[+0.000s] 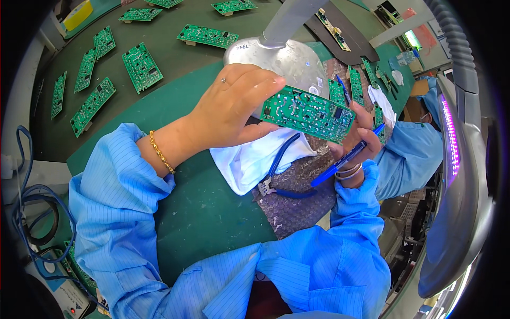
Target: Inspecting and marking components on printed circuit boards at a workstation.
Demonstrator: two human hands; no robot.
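Observation:
A green circuit board (307, 114) is held up between my two hands, its soldered face showing. My left hand (236, 103) pinches its left end with fingers and thumb. At the other end, my right hand (361, 133) grips the board by its edge. A blue pen (339, 167) is also tucked between the right fingers, slanting down to the left. Below the board lie a white cloth (236, 169) and blue-handled cutting pliers (265, 187). The pliers rest partly on a sheet of bubble wrap (289, 215).
Several circuit boards (141, 67) are spread over the table at the far left. A lamp base (249, 56) stands behind my hands; its lit head (457, 202) hangs at the right. More boards (356, 85) and a co-worker's blue sleeve (409, 154) are on the right. Cables (26, 196) loop at the left.

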